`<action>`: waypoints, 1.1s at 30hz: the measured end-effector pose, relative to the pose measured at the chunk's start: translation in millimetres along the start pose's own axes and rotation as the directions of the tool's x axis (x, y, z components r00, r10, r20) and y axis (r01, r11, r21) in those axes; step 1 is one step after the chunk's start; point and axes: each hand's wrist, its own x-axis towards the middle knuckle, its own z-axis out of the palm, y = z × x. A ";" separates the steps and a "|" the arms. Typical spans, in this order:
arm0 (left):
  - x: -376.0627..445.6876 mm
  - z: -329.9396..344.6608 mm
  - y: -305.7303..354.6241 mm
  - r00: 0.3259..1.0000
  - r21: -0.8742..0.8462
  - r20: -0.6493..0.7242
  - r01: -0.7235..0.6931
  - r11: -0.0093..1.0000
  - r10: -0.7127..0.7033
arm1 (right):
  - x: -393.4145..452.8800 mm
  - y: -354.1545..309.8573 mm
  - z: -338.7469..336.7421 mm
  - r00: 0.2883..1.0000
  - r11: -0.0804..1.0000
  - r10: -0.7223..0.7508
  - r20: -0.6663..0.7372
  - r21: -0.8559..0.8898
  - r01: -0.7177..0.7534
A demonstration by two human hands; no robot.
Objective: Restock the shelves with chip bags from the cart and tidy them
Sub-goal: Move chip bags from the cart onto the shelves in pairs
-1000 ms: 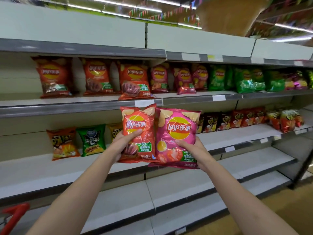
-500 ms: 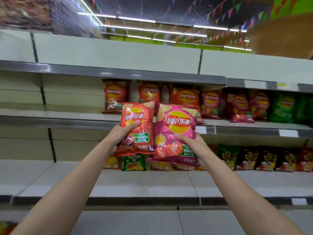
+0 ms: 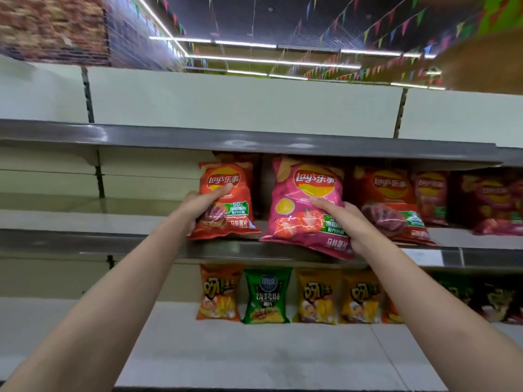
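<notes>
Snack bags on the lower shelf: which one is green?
The green bag, second from the left in that row. It stands between orange-yellow bags: one on its left, another on its right. The bags further right are too blurred to judge.

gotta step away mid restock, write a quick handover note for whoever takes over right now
Left hand: holds an orange-red Lay's bag, upright, bottom at the front edge of the middle shelf.
Right hand: holds a pink Lay's bag, bottom overhanging that shelf's lip.
Done: other Lay's bags already stand to the right on that shelf; snack bags line the shelf below.
Left: push both held bags back, let go, straighten the row. The shelf to the left of the held bags is bare. The cart is out of view, so remaining stock is unknown.
</notes>
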 end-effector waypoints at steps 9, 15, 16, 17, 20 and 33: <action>47.0 15.6 -8.8 0.998 0.118 -0.062 -0.003 0.993 0.011 | 26.9 -2.8 11.5 0.996 0.998 0.027 -0.080 -0.049 -0.031; 54.1 15.5 -9.5 0.957 0.361 -0.271 0.002 0.933 0.103 | 18.6 -2.2 8.7 0.997 0.999 0.017 -0.078 -0.048 -0.021; 48.9 16.1 -7.2 0.939 0.413 -0.310 -0.010 0.911 0.151 | 16.5 -2.4 8.5 0.997 0.999 0.015 -0.074 -0.050 -0.019; 42.1 17.9 -4.3 0.920 0.440 -0.337 -0.037 0.897 0.202 | 14.1 -2.4 8.6 0.998 0.999 0.013 -0.067 -0.048 -0.016; 19.8 28.1 5.3 0.895 0.410 -0.326 -0.155 0.899 0.303 | 2.5 -3.3 9.8 0.999 1.000 -0.008 -0.033 -0.027 0.007; -71.2 132.0 -3.1 0.965 0.205 0.071 -0.263 0.943 0.254 | -55.1 6.1 -47.6 0.999 0.999 -0.037 0.002 -0.022 0.037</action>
